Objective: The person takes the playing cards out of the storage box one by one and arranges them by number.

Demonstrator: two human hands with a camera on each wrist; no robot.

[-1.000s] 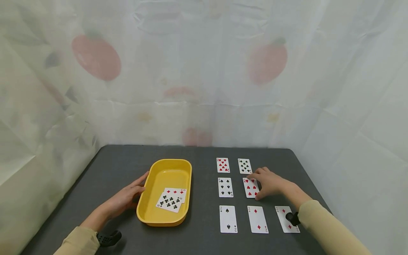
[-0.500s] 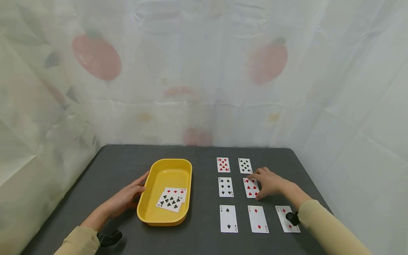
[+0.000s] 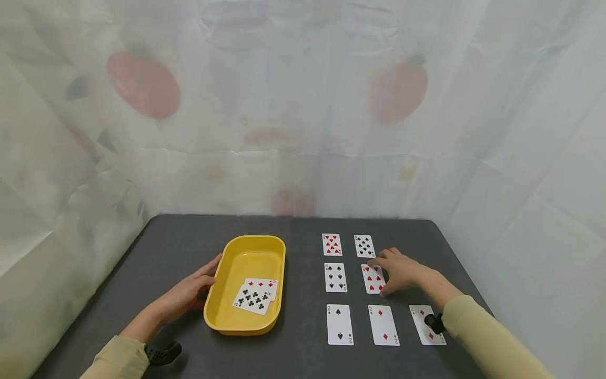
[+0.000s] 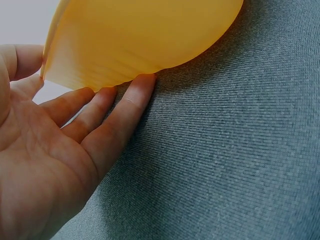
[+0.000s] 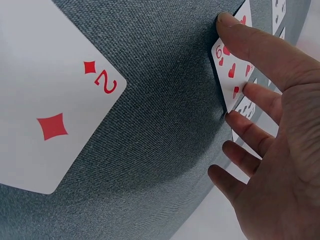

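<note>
The person's right hand (image 3: 402, 272) lay over the six of hearts (image 3: 372, 278), in the middle row of the cards spread on the dark grey counter (image 3: 303, 326). From the right wrist view the thumb pressed on one corner of that card and the fingers (image 5: 250, 131) reached across its far edge, curled loosely about it, so that the card's edge seemed lifted a little off the cloth; whether it was fully pinched I could not tell. Just beyond the fingers lay a black-suited card (image 3: 364, 246), and beside that, farther from the hand, a seven of hearts (image 3: 332, 244). To the inner side of the held card lay the six of spades (image 3: 335, 277). Nearer the person than the hand ran a row of three: the two of spades (image 3: 339, 325), the two of diamonds (image 3: 383, 325), and a third diamond card (image 3: 426, 323) partly hidden under the right wrist.

The left hand (image 3: 187, 295) rested flat on the counter, its fingers (image 4: 125, 112) straight and a little spread, their tips touching the outer wall of the yellow tray (image 3: 222, 284). The thumb lay against the tray's rim. Inside the tray, well past those fingers, lay two overlapping cards face up: an eight of clubs (image 3: 252, 300) on top and a red diamond card (image 3: 262, 285) showing from beneath it.

Behind the counter hung a pale sheet (image 3: 303, 105) printed with faint red fruit.
</note>
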